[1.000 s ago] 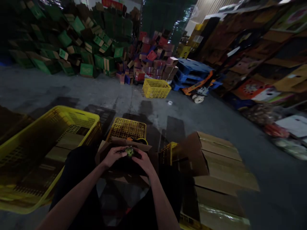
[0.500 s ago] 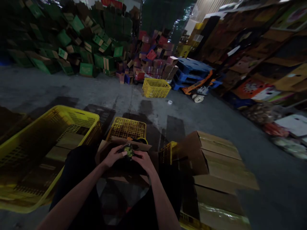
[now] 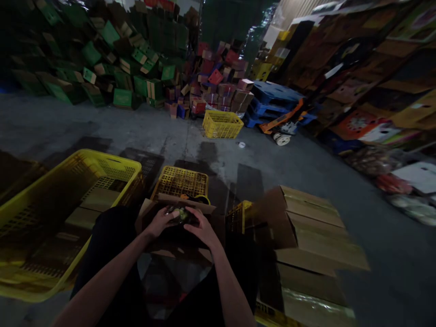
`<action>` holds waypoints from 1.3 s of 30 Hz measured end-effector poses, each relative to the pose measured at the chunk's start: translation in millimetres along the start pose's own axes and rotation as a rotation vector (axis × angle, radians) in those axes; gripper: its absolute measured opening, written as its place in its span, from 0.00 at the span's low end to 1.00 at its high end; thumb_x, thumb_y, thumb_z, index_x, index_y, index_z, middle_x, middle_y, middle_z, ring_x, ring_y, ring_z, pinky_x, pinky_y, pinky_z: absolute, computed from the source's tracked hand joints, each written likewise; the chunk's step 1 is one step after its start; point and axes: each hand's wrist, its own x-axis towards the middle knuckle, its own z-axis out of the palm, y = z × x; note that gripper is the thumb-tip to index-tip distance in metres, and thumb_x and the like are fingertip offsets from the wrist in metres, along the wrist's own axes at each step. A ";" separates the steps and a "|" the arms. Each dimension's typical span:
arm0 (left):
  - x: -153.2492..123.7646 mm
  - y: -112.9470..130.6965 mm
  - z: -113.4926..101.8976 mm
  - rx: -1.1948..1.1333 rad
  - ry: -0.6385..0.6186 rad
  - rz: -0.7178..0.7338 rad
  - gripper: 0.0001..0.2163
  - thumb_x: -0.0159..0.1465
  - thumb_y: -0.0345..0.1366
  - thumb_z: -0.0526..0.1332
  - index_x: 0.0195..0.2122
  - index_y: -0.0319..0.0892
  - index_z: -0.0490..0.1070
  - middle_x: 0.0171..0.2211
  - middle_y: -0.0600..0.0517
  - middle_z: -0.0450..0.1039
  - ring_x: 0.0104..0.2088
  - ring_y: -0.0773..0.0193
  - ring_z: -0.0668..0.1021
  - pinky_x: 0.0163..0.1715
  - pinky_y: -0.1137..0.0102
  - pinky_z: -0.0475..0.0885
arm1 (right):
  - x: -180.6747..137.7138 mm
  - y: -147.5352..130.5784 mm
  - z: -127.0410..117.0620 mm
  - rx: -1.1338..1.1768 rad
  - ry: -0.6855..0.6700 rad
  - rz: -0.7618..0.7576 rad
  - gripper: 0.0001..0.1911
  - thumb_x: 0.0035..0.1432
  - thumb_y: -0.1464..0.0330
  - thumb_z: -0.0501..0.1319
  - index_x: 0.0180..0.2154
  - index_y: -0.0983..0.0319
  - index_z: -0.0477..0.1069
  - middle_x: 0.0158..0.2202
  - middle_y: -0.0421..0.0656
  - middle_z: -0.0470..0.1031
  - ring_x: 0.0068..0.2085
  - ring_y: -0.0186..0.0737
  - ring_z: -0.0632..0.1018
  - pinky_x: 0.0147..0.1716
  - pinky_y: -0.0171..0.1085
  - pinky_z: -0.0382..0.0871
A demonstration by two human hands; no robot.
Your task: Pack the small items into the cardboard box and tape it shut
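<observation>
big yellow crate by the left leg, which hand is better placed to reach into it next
Left, probably: the left hand is nearer the big yellow crate, with the right hand farther across. Its grip is on the small green item, though, so it isn't free.

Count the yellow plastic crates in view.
4 at least: large crate at left, gridded crate beyond the open carton, distant crate on the floor, partly hidden crate beside the cartons at right. More may be hidden.
</observation>
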 end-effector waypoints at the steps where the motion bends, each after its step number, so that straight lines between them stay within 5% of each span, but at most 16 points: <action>1: 0.1 -0.3 -0.2 -0.001 -0.002 -0.012 0.25 0.51 0.48 0.76 0.46 0.42 0.74 0.48 0.43 0.77 0.47 0.51 0.80 0.43 0.60 0.78 | 0.5 1.3 0.0 -0.024 0.008 -0.014 0.30 0.53 0.65 0.70 0.58 0.50 0.71 0.60 0.42 0.72 0.60 0.47 0.72 0.62 0.48 0.63; 6: -2.1 1.9 -0.9 -0.081 -0.108 -0.063 0.28 0.58 0.56 0.68 0.52 0.44 0.70 0.52 0.41 0.76 0.44 0.51 0.82 0.42 0.60 0.77 | 5.6 13.3 -2.2 -0.012 0.100 0.028 0.23 0.55 0.62 0.67 0.53 0.53 0.76 0.54 0.43 0.78 0.56 0.50 0.76 0.60 0.53 0.65; 15: -6.8 0.5 0.4 0.040 -0.133 0.060 0.36 0.52 0.40 0.76 0.61 0.48 0.65 0.58 0.42 0.72 0.58 0.49 0.73 0.51 0.60 0.72 | 3.0 12.5 -3.8 0.327 0.197 0.233 0.27 0.51 0.53 0.70 0.50 0.59 0.79 0.43 0.46 0.83 0.40 0.47 0.83 0.46 0.48 0.77; 22: -8.1 17.0 4.6 0.243 -0.087 0.167 0.24 0.53 0.45 0.74 0.48 0.39 0.76 0.47 0.44 0.79 0.50 0.51 0.78 0.50 0.65 0.72 | 3.9 11.5 -0.3 0.552 0.209 0.297 0.26 0.50 0.55 0.70 0.48 0.62 0.79 0.34 0.46 0.82 0.31 0.42 0.82 0.34 0.40 0.77; 27: -8.1 16.4 5.4 0.262 -0.084 0.208 0.21 0.55 0.48 0.72 0.44 0.40 0.78 0.43 0.46 0.80 0.44 0.55 0.80 0.46 0.68 0.73 | 1.9 9.2 -2.7 0.266 0.200 0.265 0.21 0.52 0.53 0.69 0.41 0.61 0.80 0.27 0.40 0.78 0.26 0.36 0.76 0.25 0.34 0.69; 33: -2.9 8.3 4.2 0.207 -0.132 0.138 0.24 0.55 0.49 0.72 0.48 0.39 0.77 0.45 0.44 0.79 0.44 0.55 0.80 0.44 0.67 0.74 | 1.9 5.7 -4.9 0.174 0.255 0.201 0.21 0.52 0.52 0.69 0.40 0.61 0.82 0.37 0.43 0.83 0.38 0.46 0.80 0.39 0.39 0.72; 39: 2.4 0.9 -0.1 0.186 -0.077 0.084 0.24 0.53 0.51 0.73 0.44 0.39 0.79 0.42 0.46 0.80 0.39 0.56 0.81 0.39 0.68 0.75 | 3.2 9.8 -4.2 0.128 0.252 0.172 0.20 0.53 0.51 0.67 0.34 0.62 0.81 0.32 0.42 0.81 0.35 0.43 0.78 0.35 0.37 0.70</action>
